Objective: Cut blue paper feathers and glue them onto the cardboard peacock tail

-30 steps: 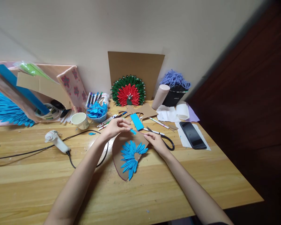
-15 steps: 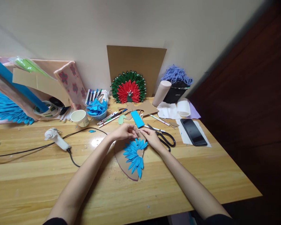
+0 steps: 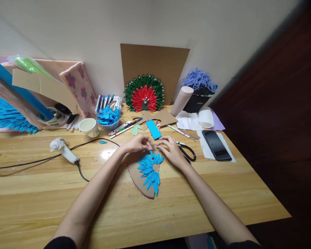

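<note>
A fan-shaped piece of brown cardboard (image 3: 138, 176) lies on the table, with blue folded petals (image 3: 147, 167) in layered rows round a bare notch at its right side. Over its upper edge, my left hand (image 3: 138, 143) is closed, thumb and fingers pinched together. One blue petal stands out just below those fingertips; what they grip is hidden. My right hand (image 3: 172, 151) rests opposite, at the upper right of the cardboard, fingers apart and touching its edge. Black-handled scissors (image 3: 190, 152) lie partly hidden behind my right hand. Beyond both hands is a flat blue strip (image 3: 153, 129).
A white glue gun (image 3: 63, 150) with a black cord lies left. Behind stand a paper cup (image 3: 89, 127), a bowl of blue pieces (image 3: 109, 119), markers (image 3: 123, 128) and a red-green peacock craft (image 3: 144, 95). A phone (image 3: 217, 145) lies right, near a pink cylinder (image 3: 181, 101).
My right hand has let go of its pinch, its fingers spreading and lifting over the cardboard's upper edge. My left hand stays pinched near the same spot. The view has shifted slightly.
</note>
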`<control>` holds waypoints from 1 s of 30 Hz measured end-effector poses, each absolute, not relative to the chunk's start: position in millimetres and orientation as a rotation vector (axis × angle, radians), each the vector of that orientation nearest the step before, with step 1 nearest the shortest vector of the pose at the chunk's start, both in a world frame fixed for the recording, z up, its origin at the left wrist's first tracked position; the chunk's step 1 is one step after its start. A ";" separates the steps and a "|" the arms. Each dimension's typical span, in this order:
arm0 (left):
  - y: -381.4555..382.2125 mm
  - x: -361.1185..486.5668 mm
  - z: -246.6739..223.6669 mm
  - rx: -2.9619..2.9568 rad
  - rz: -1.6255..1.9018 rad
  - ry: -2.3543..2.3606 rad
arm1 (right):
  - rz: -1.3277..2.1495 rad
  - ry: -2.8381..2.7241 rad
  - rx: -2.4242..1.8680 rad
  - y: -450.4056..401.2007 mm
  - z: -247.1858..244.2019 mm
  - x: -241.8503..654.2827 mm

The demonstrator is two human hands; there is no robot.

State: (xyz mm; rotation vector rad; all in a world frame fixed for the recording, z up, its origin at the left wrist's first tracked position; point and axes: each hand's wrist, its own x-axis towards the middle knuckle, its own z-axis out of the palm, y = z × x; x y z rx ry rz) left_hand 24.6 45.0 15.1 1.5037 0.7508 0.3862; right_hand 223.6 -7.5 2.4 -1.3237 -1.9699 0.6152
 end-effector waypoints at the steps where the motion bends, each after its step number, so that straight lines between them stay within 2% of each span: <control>1: 45.0 24.1 15.1 1.506 0.384 0.755 | 0.608 -2.035 -1.302 -9.0 4.9 225.7; 17: 47.9 23.6 1.0 1.636 0.352 0.722 | 0.743 -2.394 -1.140 -8.3 7.7 228.3; 30: 46.9 21.2 5.7 1.631 0.350 0.697 | 0.771 -2.404 -1.111 -6.8 8.8 227.4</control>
